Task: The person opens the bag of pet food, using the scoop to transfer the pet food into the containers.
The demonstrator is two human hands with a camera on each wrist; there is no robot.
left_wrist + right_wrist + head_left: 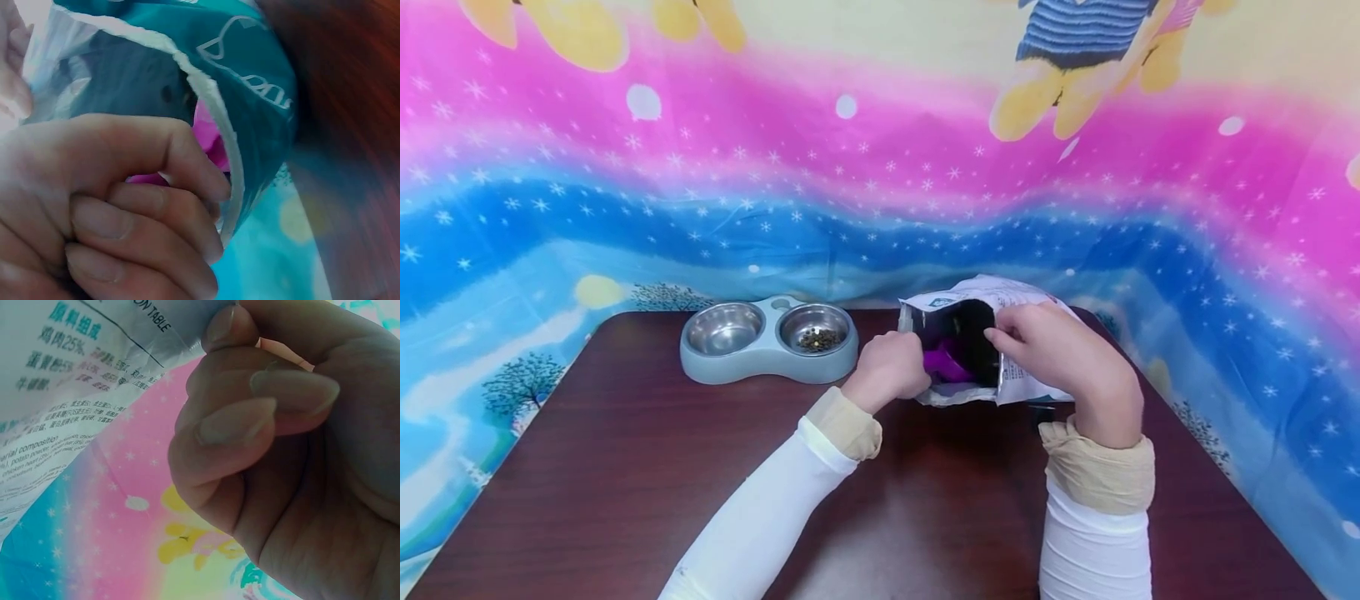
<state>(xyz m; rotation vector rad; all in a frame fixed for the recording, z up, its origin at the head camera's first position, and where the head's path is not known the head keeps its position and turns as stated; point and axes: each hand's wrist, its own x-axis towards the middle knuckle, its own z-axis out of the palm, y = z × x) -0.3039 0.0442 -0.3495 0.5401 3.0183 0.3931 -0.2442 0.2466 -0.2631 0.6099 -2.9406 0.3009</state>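
An opened pet food bag has its mouth turned toward me, with its dark inside showing. A purple scoop lies within the mouth and shows pink in the left wrist view. My left hand grips the left edge of the mouth, the index fingertip at the torn rim and the other fingers curled. My right hand pinches the opposite edge between thumb and index finger. In the right wrist view the printed side of the bag hangs from that pinch, the remaining fingers curled in.
Left of the bag stands a grey-blue double bowl stand with two steel bowls. Some brown kibble lies in its right bowl. The dark wooden table ends at a colourful printed cloth backdrop.
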